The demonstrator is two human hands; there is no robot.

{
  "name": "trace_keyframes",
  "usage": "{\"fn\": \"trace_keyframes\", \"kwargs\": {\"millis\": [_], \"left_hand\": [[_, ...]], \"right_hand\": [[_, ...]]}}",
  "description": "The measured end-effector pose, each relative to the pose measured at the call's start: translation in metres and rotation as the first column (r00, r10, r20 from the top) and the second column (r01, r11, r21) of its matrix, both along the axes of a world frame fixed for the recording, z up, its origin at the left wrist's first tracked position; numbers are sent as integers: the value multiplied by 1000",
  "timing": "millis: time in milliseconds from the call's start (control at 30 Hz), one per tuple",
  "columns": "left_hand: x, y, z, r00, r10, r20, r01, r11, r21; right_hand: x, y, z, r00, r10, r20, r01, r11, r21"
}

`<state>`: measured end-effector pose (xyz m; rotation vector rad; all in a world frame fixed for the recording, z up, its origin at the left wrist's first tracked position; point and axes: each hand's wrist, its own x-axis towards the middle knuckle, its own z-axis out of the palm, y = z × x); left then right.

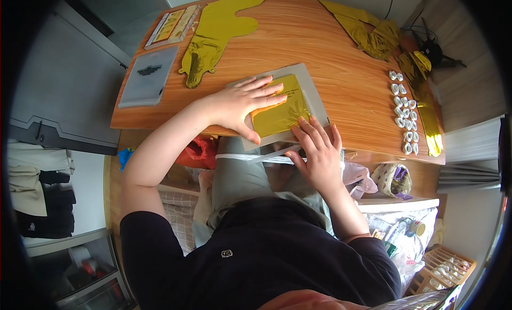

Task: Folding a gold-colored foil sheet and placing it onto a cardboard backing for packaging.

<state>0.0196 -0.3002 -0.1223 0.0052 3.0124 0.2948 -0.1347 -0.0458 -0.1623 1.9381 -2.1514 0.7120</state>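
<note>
A folded gold foil sheet (280, 110) with small dark print lies on, or inside, a grey-white translucent sleeve (311, 89) at the table's near edge. Across the foil's left part my left hand (242, 105) is laid flat, fingers spread and thumb apart. My right hand (321, 158) rests its stretched fingertips on the foil's lower right corner. Its thumb sits lower, beside a pale translucent strip (266, 155) that sticks out past the table edge; whether the thumb presses on the strip I cannot tell.
On the wooden table (298, 33) lie a flat gold foil balloon (218, 33), more gold foil (373, 35) and a long gold piece (426, 107). Several white curled pieces (404, 113) line the right side. A clear folder (146, 78) and a box (173, 26) are at left.
</note>
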Motion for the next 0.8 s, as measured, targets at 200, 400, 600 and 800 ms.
{"fn": "trace_keyframes", "kwargs": {"millis": [200,400,600,800], "left_hand": [[2,1,3,992,107,-66,-100,990,95],[47,42,11,735,403,-545,-400,907,132],[101,113,-46,399,876,-271,-232,383,894],[93,110,-78,528,842,112,-296,58,953]], "right_hand": [[4,1,7,1000,-24,3,24,1000,17],[7,-7,17,996,-72,48,73,997,-13],[8,-25,27,984,-124,125,132,990,-56],[40,-38,32,977,83,196,-55,988,-147]]}}
